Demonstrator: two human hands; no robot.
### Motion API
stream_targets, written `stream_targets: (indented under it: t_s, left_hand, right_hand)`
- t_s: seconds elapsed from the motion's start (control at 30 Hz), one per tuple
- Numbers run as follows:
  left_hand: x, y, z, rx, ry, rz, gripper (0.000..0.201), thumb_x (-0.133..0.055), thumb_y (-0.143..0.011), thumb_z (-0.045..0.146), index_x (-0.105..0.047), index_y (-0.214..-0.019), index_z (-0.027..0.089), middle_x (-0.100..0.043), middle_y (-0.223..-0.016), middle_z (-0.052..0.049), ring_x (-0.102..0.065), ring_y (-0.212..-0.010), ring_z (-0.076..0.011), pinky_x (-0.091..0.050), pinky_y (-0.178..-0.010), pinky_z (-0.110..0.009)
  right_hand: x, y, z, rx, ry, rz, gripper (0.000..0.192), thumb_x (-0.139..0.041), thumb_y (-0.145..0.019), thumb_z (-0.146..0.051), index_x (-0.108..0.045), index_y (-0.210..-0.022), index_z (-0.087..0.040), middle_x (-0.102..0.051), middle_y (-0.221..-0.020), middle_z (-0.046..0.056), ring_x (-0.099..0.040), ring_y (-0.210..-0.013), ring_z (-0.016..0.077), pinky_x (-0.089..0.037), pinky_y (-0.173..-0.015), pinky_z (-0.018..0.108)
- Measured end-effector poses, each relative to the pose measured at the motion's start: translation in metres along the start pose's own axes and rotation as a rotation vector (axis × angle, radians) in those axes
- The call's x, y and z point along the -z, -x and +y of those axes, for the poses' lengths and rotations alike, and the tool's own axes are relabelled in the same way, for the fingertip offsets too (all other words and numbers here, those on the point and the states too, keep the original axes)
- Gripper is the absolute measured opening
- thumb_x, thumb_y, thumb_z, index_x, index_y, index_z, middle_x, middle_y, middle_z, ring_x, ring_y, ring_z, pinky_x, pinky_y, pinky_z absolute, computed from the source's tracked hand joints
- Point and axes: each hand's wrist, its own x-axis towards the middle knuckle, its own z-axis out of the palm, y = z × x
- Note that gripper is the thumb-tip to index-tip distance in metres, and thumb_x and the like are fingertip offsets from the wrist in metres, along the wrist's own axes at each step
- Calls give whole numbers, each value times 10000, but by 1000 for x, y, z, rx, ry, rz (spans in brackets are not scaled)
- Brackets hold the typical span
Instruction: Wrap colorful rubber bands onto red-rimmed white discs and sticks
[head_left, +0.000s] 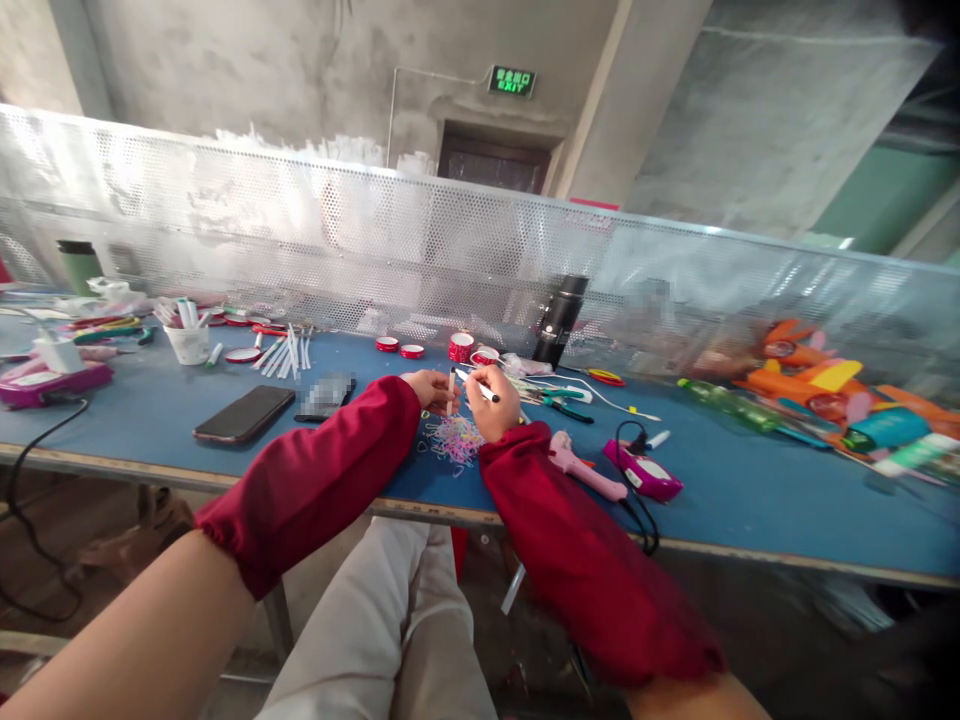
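My left hand (430,388) is closed, pinching a narrow light-brown stick (450,392) that stands upright and has a dark top end. In my right hand (495,405) is a white marker (484,388) with a black end, held like a pen. Its tip points at the upper part of the stick; whether they touch I cannot tell. Just below both hands a pile of small pastel loops (454,440) lies on the blue tabletop (420,487). Dark red sleeves cover both my forearms.
Right of my hands are a pink glue gun (589,470), a purple box (646,474) with a black cord, pliers (566,405) and a black bottle (561,322). A phone (246,414) and a paper cup of markers (187,345) are left. A perforated metal panel (480,250) stands behind.
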Motion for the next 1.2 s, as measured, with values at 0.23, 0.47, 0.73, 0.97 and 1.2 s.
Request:
stream_targets:
  t_s: [0.23, 0.47, 0.73, 0.97, 1.2]
  left_hand:
    - [5, 87, 4, -121, 133, 21, 314, -744, -785, 344, -728, -1077, 230, -764, -994, -41, -644, -1117, -263, -495, -989, -413]
    - [21, 200, 18, -148, 166, -12, 445, -600, -891, 448, -618, -1319, 328, -725, -1145, -6, -548, -1289, -243, -487, -1055, -381]
    - [7, 196, 35, -170, 181, -26, 417, -611, -897, 389, -628, -1308, 320, -738, -1069, -15, -591, -1237, -238, -524, -1015, -363]
    - [-2, 206, 56, -175, 324, -112, 418, -541, -930, 465, -625, -1312, 317, -688, -1232, -28, -530, -1316, -203, -431, -1124, -387]
    - [1, 145, 46, -89, 191, 1, 358, -689, -838, 430, -713, -1139, 237, -748, -924, -58, -676, -1051, -229, -540, -934, -367]
  right_hand:
    - [0, 0, -3, -6, -5, -5, 126, -533, -895, -282, -578, -793, -225, -657, -761, 19, -612, -745, 183, -464, -703, 299]
    - [1, 1, -3, -30, 20, -5, 139, -530, -902, -306, -591, -807, -225, -668, -781, 21, -616, -752, 185, -465, -708, 301]
    - [2, 1, -3, -37, 29, -6, 133, -524, -894, -295, -592, -804, -225, -667, -785, 23, -614, -765, 187, -469, -711, 302]
    - [2, 0, -3, -22, 34, 14, 142, -530, -900, -306, -597, -809, -220, -670, -785, 26, -620, -763, 184, -473, -721, 298]
    - [2, -1, 3, -59, 37, 31, 248, -475, -957, -406, -645, -993, -230, -722, -854, 42, -669, -775, 196, -499, -734, 310]
